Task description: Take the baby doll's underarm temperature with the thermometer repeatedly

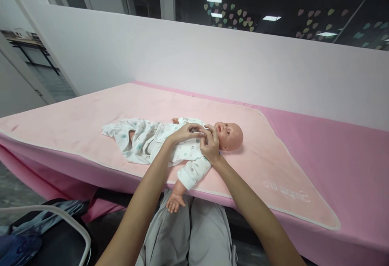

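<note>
A baby doll [232, 136] lies on its back, its head to the right. It wears a white patterned top [191, 151], and one doll arm [179, 189] hangs past the near edge of the table. White patterned pants [133, 136] lie loosely around its legs. At the top's neckline, just below the doll's chin, my left hand [187, 132] and my right hand [210, 143] meet. The fingers of both are bent and pinched together on the cloth there. Exactly which bit of the collar they grip is hidden behind the fingers.
A pale pink mat [258, 176] lies under the doll, over a brighter pink cloth [349, 156] that hangs down in front. A white wall [212, 63] rises behind. Below left stands a black chair [60, 233] with clothing on it.
</note>
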A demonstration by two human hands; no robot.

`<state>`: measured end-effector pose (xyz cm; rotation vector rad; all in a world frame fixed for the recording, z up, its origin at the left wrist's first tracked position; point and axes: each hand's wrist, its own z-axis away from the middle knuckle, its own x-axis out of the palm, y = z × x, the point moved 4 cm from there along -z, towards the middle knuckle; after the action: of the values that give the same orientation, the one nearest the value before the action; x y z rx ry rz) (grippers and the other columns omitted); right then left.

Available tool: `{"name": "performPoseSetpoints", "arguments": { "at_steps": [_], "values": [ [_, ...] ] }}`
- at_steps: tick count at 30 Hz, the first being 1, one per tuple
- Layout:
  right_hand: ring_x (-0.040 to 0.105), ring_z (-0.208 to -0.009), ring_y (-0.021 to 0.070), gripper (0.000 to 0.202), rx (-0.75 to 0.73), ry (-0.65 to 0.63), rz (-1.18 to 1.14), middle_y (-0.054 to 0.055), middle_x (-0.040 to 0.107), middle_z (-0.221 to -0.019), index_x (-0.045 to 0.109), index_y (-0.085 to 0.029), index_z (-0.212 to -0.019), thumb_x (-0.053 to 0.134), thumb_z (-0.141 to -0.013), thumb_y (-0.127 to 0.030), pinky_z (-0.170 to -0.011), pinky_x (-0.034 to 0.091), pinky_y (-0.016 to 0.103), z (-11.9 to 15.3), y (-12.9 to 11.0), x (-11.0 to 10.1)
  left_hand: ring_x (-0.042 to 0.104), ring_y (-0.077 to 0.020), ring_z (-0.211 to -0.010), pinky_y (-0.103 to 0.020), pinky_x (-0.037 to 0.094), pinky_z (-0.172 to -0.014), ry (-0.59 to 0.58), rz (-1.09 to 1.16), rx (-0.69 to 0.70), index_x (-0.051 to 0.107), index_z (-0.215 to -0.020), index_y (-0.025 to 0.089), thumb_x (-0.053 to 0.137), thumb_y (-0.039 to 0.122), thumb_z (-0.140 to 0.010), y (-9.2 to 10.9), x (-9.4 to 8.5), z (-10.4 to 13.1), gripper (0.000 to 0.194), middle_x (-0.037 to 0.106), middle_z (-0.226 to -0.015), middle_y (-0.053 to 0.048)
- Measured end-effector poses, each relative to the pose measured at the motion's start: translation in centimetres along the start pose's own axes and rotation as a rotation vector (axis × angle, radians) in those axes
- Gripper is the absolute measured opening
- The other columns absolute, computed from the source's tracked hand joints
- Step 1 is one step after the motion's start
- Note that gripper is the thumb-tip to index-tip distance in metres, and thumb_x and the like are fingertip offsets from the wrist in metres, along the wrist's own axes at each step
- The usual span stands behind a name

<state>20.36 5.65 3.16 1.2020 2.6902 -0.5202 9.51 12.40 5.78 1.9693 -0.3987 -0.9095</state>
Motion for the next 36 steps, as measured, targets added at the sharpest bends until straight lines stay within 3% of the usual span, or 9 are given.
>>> {"name": "performPoseSetpoints", "arguments": {
  "at_steps": [3, 8, 13, 15, 17, 20, 24, 29, 36],
  "values": [
    [0.056, -0.101, 0.0206, 0.035, -0.053, 0.047, -0.004, 0.009, 0.053, -0.104, 0.056, -0.022, -0.100, 0.038, -0.077, -0.003, -0.084, 0.053, 0.038, 0.1, -0.2, -0.3, 0.056, -0.0201, -0.097, -0.029, 0.040, -0.086, 0.058, 0.136, -0.006, 0.065, -0.095, 0.015, 0.056, 0.036, -0.078, 0.0, -0.3, 0.0, 0.029, 0.065, -0.097, -0.005],
    [0.057, -0.093, 0.0186, 0.035, -0.195, 0.106, -0.004, 0.007, 0.055, -0.102, 0.055, -0.024, -0.099, 0.041, -0.077, -0.001, -0.076, 0.053, 0.035, 0.6, -0.7, -0.7, 0.057, -0.0167, -0.082, -0.027, 0.042, -0.078, 0.313, 0.145, -0.045, 0.064, -0.075, 0.014, 0.055, 0.037, -0.077, -1.1, -0.7, 0.2, 0.025, 0.064, -0.079, -0.003],
    [0.055, -0.096, 0.0217, 0.030, -0.175, -0.092, 0.094, 0.007, 0.061, -0.103, 0.056, -0.021, -0.103, 0.047, -0.077, -0.007, -0.084, 0.046, 0.040, -0.2, -1.3, -0.1, 0.051, -0.0133, -0.061, -0.027, 0.039, -0.068, 0.716, -0.172, -0.101, 0.060, -0.059, 0.014, 0.050, 0.038, -0.079, -1.4, -1.7, 1.8, 0.033, 0.057, -0.057, 0.000],
    [0.054, -0.099, 0.0229, 0.027, -0.147, -0.203, 0.130, 0.006, 0.063, -0.103, 0.056, -0.020, -0.104, 0.050, -0.079, -0.012, -0.090, 0.041, 0.043, -0.6, -1.5, 0.3, 0.052, -0.0140, -0.061, -0.028, 0.039, -0.069, 0.689, -0.199, -0.126, 0.060, -0.057, 0.015, 0.048, 0.038, -0.080, -1.3, -2.0, 2.5, 0.035, 0.057, -0.056, -0.001],
    [0.053, -0.100, 0.0227, 0.022, -0.126, -0.252, 0.143, 0.005, 0.064, -0.101, 0.058, -0.020, -0.100, 0.052, -0.080, -0.015, -0.095, 0.037, 0.044, -0.7, -1.6, 0.5, 0.055, -0.0157, -0.067, -0.028, 0.040, -0.071, 0.552, -0.170, -0.146, 0.061, -0.057, 0.015, 0.048, 0.038, -0.079, -1.3, -2.1, 3.2, 0.034, 0.061, -0.061, -0.002],
    [0.053, -0.095, 0.0210, 0.011, -0.103, -0.241, 0.131, 0.005, 0.065, -0.095, 0.060, -0.020, -0.087, 0.052, -0.080, -0.016, -0.092, 0.037, 0.041, -0.7, -1.5, 0.6, 0.058, -0.0201, -0.087, -0.029, 0.041, -0.081, 0.344, -0.093, -0.159, 0.063, -0.062, 0.016, 0.053, 0.036, -0.076, -1.1, -2.5, 4.5, 0.027, 0.067, -0.088, -0.006],
    [0.053, -0.089, 0.0201, 0.009, -0.085, -0.227, 0.103, 0.005, 0.064, -0.090, 0.058, -0.020, -0.082, 0.050, -0.082, -0.015, -0.085, 0.039, 0.037, -0.6, -1.4, 0.6, 0.051, -0.0250, -0.113, -0.032, 0.038, -0.094, 0.193, -0.037, -0.159, 0.066, -0.073, 0.018, 0.057, 0.033, -0.073, -0.6, -2.6, 5.9, 0.017, 0.057, -0.122, -0.007],
    [0.053, -0.085, 0.0195, 0.009, -0.076, -0.242, 0.100, 0.004, 0.064, -0.085, 0.055, -0.019, -0.082, 0.048, -0.083, -0.014, -0.081, 0.039, 0.035, -0.6, -1.5, 0.6, 0.048, -0.0249, -0.117, -0.034, 0.037, -0.097, 0.161, 0.014, -0.127, 0.062, -0.078, 0.019, 0.060, 0.029, -0.071, 0.0, -2.0, 6.2, 0.013, 0.053, -0.127, -0.006],
    [0.052, -0.081, 0.0189, 0.009, -0.079, -0.247, 0.108, 0.004, 0.062, -0.081, 0.054, -0.020, -0.081, 0.048, -0.083, -0.015, -0.078, 0.038, 0.034, -0.6, -1.5, 0.6, 0.052, -0.0245, -0.110, -0.033, 0.040, -0.090, 0.229, 0.069, -0.139, 0.059, -0.074, 0.017, 0.059, 0.026, -0.071, -0.1, -1.9, 6.2, 0.010, 0.058, -0.117, -0.008]
  ]
}}
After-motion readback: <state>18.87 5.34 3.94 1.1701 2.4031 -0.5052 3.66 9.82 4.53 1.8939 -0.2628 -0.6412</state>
